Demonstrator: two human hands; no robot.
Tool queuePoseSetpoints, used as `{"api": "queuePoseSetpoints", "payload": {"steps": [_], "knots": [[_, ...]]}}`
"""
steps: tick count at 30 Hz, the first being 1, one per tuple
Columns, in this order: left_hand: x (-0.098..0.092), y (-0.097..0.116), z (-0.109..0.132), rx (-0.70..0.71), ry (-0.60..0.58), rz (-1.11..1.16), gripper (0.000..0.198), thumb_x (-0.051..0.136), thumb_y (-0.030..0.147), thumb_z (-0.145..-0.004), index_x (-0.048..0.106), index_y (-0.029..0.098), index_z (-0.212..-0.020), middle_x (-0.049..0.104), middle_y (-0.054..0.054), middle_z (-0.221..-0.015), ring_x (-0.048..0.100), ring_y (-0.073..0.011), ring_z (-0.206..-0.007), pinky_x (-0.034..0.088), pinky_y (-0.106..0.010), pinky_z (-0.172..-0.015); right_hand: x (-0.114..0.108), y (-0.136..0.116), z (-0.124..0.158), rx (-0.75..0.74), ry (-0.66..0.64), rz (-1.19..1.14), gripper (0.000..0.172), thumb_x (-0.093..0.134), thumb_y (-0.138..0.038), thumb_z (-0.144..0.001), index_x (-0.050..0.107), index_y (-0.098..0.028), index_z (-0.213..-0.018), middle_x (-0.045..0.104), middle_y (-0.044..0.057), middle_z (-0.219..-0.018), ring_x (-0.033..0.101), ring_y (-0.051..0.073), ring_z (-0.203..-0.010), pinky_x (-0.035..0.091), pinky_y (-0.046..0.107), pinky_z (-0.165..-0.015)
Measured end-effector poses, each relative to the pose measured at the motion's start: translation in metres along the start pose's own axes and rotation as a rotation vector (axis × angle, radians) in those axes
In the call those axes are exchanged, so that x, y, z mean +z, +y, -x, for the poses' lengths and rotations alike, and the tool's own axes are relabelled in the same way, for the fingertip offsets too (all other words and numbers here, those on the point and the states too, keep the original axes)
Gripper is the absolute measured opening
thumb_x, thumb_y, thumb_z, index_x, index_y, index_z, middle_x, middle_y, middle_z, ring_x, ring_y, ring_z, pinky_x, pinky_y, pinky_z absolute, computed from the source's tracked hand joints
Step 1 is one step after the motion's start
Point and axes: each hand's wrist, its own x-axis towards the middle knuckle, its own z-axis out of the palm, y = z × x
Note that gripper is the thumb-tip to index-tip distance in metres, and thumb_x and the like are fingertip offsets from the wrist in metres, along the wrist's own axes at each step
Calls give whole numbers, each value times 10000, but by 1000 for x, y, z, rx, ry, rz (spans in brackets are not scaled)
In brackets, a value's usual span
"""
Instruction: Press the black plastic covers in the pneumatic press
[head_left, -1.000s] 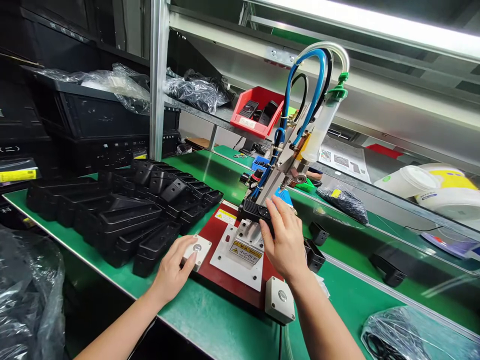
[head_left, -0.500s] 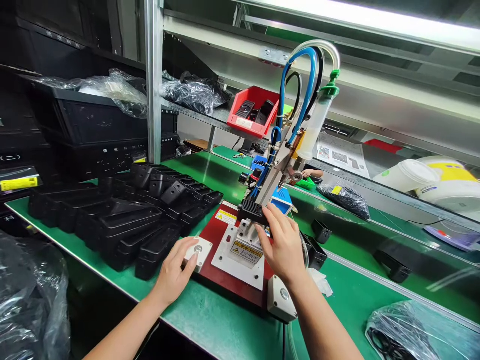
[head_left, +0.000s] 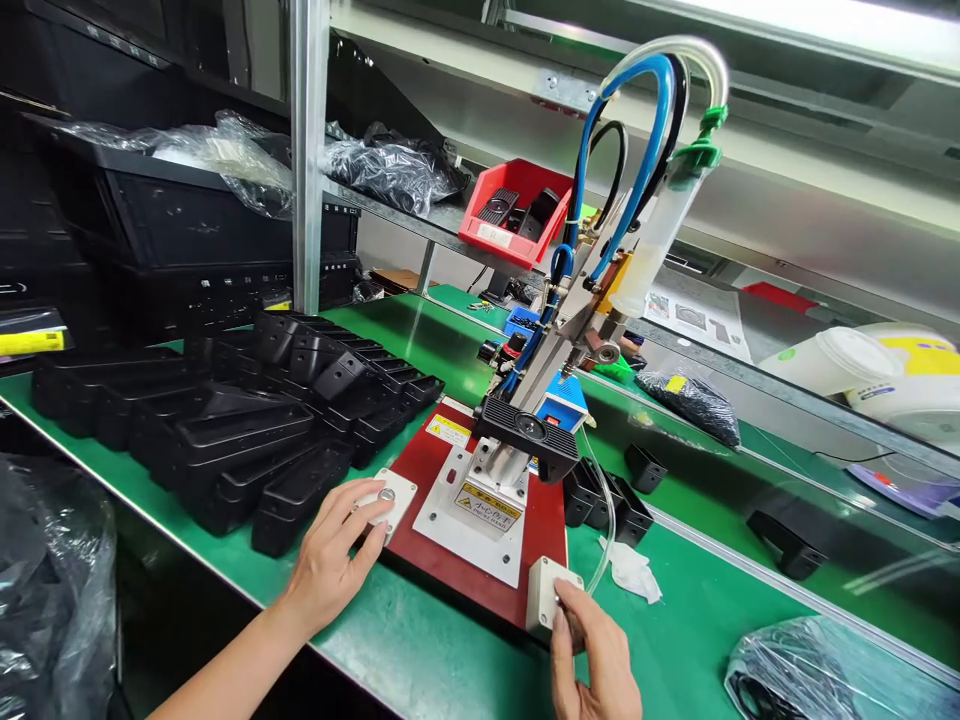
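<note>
My left hand (head_left: 334, 560) rests with its fingers spread on the white button box (head_left: 400, 494) at the left of a red base plate (head_left: 484, 590). At the right corner, my right hand (head_left: 604, 655) reaches over the second white button box (head_left: 541, 598), index finger on its top by the button and thumb at its side. Neither hand holds anything. Between them a black plastic housing (head_left: 499, 412) with a ribbed top and a round recess lies on the metal fixture (head_left: 504, 462). Above it stands a pneumatic press (head_left: 551, 365) with a syringe (head_left: 658, 245) and blue hoses (head_left: 664, 95).
Black housings (head_left: 247, 440) are piled at the left, and several more (head_left: 630, 512) stand behind the press at the right. A crumpled white tissue (head_left: 634, 572) and a plastic bag (head_left: 795, 665) lie on the green bench. A red bin (head_left: 499, 240) sits on the shelf above.
My right hand has let go of the black housing and moved down to the right button box. The housing stays on the fixture. My left hand remains at the left box.
</note>
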Motion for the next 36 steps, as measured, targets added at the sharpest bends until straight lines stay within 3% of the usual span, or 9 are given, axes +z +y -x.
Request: {"api": "queuePoseSetpoints", "payload": {"steps": [3, 6, 13, 16, 20, 24, 27, 30, 36], "knots": [[1, 1, 0, 0, -16, -48, 324, 519, 136, -911, 534, 185, -1230, 566, -109, -1215, 512, -240, -1181, 475, -414, -985, 3, -3, 4, 78, 68, 2, 253, 550, -267, -928, 608, -186, -1160, 672, 109, -1056, 650, 253, -907, 537, 337, -710], [2, 1, -1, 10, -35, -119, 331, 528, 170, -910, 531, 177, -1241, 568, -117, -1228, 522, -254, -1170, 482, -424, -961, 6, -4, 2, 138, 105, 36, 215, 544, -304, -936, 627, -195, -1102, 669, 102, -1041, 638, 265, -933, 510, 375, -769], [8, 3, -5, -5, 15, -185, 244, 583, 196, -875, 581, 180, -1118, 592, -109, -1214, 562, -260, -1133, 519, -403, -906, 2, 4, -4, 41, 19, 42, 171, 572, -281, -924, 627, -177, -1049, 678, 99, -1060, 644, 259, -989, 485, 373, -833], [7, 3, -4, -28, 6, -160, 265, 578, 213, -882, 581, 189, -1146, 572, -110, -1247, 565, -254, -1142, 530, -390, -911, -4, 11, -5, 86, -8, -42, 170, 584, -281, -909, 644, -207, -1050, 690, 66, -1065, 655, 233, -994, 504, 327, -843], [4, 3, -1, -83, -30, -102, 309, 546, 251, -903, 559, 199, -1207, 516, -126, -1318, 556, -256, -1184, 527, -400, -957, -14, 42, -10, 461, -118, -193, 279, 575, -459, -883, 665, -220, -998, 714, 41, -1018, 682, 210, -919, 541, 262, -761], [2, 3, -1, -162, -30, -55, 343, 532, 301, -906, 544, 199, -1233, 522, -128, -1326, 574, -259, -1188, 530, -404, -980, -13, 101, -8, 950, -2, -319, 588, 612, -678, -719, 625, -161, -999, 722, 100, -907, 683, 251, -827, 553, 315, -688], [2, 1, -1, -213, -66, -21, 351, 525, 313, -906, 551, 209, -1241, 535, -117, -1330, 582, -257, -1189, 531, -401, -985, -7, 138, 6, 1122, -52, -382, 670, 638, -729, -599, 630, -133, -906, 707, 114, -771, 650, 245, -653, 535, 340, -583], [2, 0, -1, -228, -84, -2, 360, 523, 313, -905, 549, 217, -1252, 535, -114, -1337, 584, -256, -1189, 530, -396, -985, 0, 149, 19, 1083, -154, -309, 600, 611, -700, -624, 652, -159, -881, 706, 90, -774, 655, 249, -696, 534, 351, -653], [3, -1, -3, -235, -106, -5, 364, 515, 323, -914, 526, 215, -1262, 517, -119, -1342, 567, -252, -1204, 520, -393, -993, 2, 129, 14, 971, -410, -106, 534, 510, -695, -697, 673, -232, -905, 703, 28, -822, 645, 230, -743, 497, 320, -674]]}}
